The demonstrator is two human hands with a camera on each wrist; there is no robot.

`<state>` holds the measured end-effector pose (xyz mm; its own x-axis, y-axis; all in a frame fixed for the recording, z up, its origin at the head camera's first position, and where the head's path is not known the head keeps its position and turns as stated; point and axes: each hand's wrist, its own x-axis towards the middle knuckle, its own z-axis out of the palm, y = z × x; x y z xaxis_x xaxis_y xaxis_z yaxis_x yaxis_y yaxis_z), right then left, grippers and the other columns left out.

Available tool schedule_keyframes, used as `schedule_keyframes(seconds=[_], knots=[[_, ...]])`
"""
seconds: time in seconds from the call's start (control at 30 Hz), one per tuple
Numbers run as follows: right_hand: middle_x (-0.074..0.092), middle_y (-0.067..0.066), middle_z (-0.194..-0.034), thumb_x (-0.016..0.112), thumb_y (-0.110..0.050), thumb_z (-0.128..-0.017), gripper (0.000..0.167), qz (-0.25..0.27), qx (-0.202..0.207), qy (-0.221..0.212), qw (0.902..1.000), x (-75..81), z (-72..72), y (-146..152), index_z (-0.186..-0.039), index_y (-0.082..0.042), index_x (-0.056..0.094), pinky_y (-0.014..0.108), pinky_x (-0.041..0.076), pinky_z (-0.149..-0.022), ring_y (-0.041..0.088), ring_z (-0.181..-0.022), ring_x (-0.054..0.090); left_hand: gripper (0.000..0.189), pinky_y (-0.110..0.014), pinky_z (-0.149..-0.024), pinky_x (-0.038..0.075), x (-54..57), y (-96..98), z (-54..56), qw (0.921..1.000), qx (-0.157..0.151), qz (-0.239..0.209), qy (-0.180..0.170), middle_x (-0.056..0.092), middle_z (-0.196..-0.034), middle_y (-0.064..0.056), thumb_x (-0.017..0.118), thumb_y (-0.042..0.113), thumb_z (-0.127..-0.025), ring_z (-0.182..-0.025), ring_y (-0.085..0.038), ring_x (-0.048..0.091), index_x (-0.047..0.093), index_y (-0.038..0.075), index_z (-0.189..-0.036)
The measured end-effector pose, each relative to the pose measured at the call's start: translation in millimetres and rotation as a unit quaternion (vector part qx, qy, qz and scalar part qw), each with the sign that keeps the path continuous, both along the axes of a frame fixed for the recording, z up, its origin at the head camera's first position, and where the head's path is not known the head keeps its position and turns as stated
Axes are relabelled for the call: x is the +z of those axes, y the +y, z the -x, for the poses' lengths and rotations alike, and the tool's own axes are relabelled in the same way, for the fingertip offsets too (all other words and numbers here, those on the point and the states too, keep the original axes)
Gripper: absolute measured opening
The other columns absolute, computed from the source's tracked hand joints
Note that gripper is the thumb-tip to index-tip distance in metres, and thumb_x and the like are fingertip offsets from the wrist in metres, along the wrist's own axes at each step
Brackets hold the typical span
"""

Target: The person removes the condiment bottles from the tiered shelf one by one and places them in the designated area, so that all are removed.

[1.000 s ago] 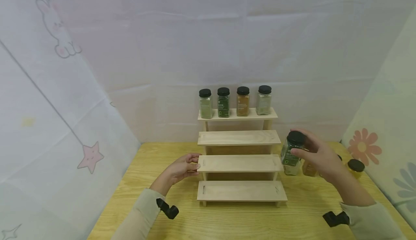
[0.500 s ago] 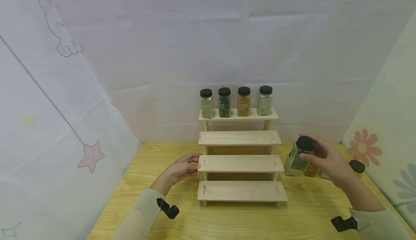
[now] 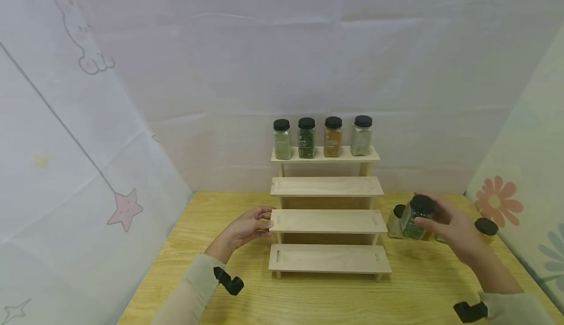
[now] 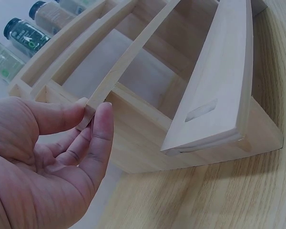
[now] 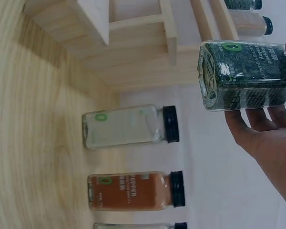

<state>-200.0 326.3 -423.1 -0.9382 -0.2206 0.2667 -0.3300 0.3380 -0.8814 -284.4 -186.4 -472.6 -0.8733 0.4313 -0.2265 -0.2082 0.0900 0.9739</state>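
I see a wooden stand (image 3: 323, 258) with four steps on the tabletop (image 3: 326, 300). The person's left hand (image 3: 246, 228) pinches the end of the second step up (image 3: 326, 220) between thumb and fingers. The right hand (image 3: 454, 229) has its thumb and fingers round a glass jar of dark green bits (image 3: 411, 223) and holds it up off the tabletop, to the right of the stand. Near it, a pale jar (image 5: 124, 128) and an orange jar (image 5: 131, 192) stand side by side, with a small gap. Farther right is a jar with yellow in it (image 3: 489, 238). Four jars (image 3: 306, 145) with black lids stand in a row on the top step (image 3: 343, 155).
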Motion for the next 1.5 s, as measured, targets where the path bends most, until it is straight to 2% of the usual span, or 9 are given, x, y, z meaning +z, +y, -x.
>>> schedule_keyframes(seconds=[0.43,0.67,0.87,0.93,1.0,1.1,1.23,1.33,1.5], knots=[[0.046,0.002,-0.096,0.065,-0.016,-0.101,0.064,-0.037,-0.035,-0.036,0.9981,-35.3,1.5,10,-0.158,-0.019,0.035,0.028,0.052,-0.071,0.014,-0.084,0.054,0.061,-0.042,-0.094,0.057,0.5,0.5,-0.2,1.0000,0.003,0.002,-0.004,0.051,-0.125,-0.015,0.062,0.004,-0.100,-0.090,-0.019,0.061,0.034,0.000,-0.154],[0.052,-0.005,-0.107,0.066,-0.018,-0.101,0.063,-0.037,-0.035,-0.038,0.9980,-54.8,5.2,13,-0.157,-0.014,0.038,0.025,0.053,-0.074,0.007,-0.090,0.057,0.060,-0.039,-0.093,0.058,0.3,0.3,-0.9,1.0000,0.006,0.003,-0.006,0.049,-0.127,-0.015,0.062,0.005,-0.100,-0.089,-0.019,0.058,0.035,0.002,-0.154],[0.046,0.002,-0.084,0.069,-0.018,-0.098,0.063,-0.042,-0.044,-0.036,0.9975,-71.7,8.9,14,-0.154,-0.009,0.041,0.031,0.047,-0.063,0.018,-0.075,0.051,0.062,-0.034,-0.088,0.059,0.3,0.7,-1.4,1.0000,0.005,-0.001,-0.002,0.049,-0.127,-0.016,0.062,0.005,-0.100,-0.089,-0.019,0.057,0.032,0.000,-0.155],[0.051,0.003,-0.092,0.069,-0.020,-0.098,0.063,-0.049,-0.048,-0.042,0.9968,-75.6,9.2,15,-0.154,-0.010,0.041,0.031,0.049,-0.063,0.014,-0.078,0.052,0.061,-0.034,-0.087,0.059,0.3,0.5,-1.7,1.0000,0.006,-0.001,-0.002,0.049,-0.126,-0.015,0.062,0.005,-0.100,-0.088,-0.019,0.057,0.034,0.000,-0.154],[0.057,0.012,-0.117,0.069,-0.021,-0.098,0.064,-0.048,-0.047,-0.050,0.9965,-78.3,9.3,15,-0.155,-0.011,0.041,0.028,0.052,-0.068,0.002,-0.085,0.055,0.060,-0.033,-0.086,0.059,0.3,0.4,-2.2,1.0000,0.007,-0.001,-0.003,0.048,-0.124,-0.015,0.062,0.004,-0.100,-0.087,-0.018,0.056,0.034,0.000,-0.154],[0.035,0.024,-0.155,0.067,-0.023,-0.100,0.065,-0.050,-0.035,-0.066,0.9960,-81.4,9.9,15,-0.157,-0.011,0.037,0.021,0.053,-0.078,-0.010,-0.107,0.051,0.060,-0.033,-0.086,0.059,0.6,0.3,-2.5,1.0000,0.007,0.000,-0.003,0.047,-0.123,-0.015,0.061,0.004,-0.100,-0.086,-0.018,0.054,0.034,0.000,-0.154],[0.010,0.031,-0.164,0.064,-0.024,-0.102,0.067,-0.049,-0.019,-0.088,0.9947,-86.3,12.2,15,-0.159,-0.013,0.032,0.028,0.054,-0.090,0.026,-0.140,0.044,0.060,-0.033,-0.086,0.059,0.7,-0.1,-2.4,1.0000,0.009,0.001,-0.002,0.045,-0.124,-0.015,0.061,0.004,-0.100,-0.086,-0.018,0.054,0.035,0.001,-0.154],[0.010,0.031,-0.163,0.064,-0.024,-0.102,0.066,-0.037,-0.011,-0.102,0.9940,-90.4,13.6,14,-0.159,-0.013,0.032,0.038,0.054,-0.093,0.056,-0.141,0.028,0.060,-0.034,-0.087,0.059,-0.6,-0.3,-1.8,0.9999,0.010,0.004,0.000,0.045,-0.125,-0.015,0.061,0.005,-0.101,-0.086,-0.018,0.054,0.035,0.001,-0.154],[0.034,0.002,-0.156,0.064,-0.021,-0.101,0.064,-0.009,0.000,-0.111,0.9937,-96.9,14.3,13,-0.157,-0.012,0.034,0.030,0.054,-0.089,0.002,-0.129,0.050,0.059,-0.042,-0.095,0.057,-2.8,-0.3,-1.1,0.9999,0.011,0.007,0.002,0.046,-0.128,-0.016,0.062,0.006,-0.100,-0.086,-0.018,0.055,0.036,0.002,-0.154]])
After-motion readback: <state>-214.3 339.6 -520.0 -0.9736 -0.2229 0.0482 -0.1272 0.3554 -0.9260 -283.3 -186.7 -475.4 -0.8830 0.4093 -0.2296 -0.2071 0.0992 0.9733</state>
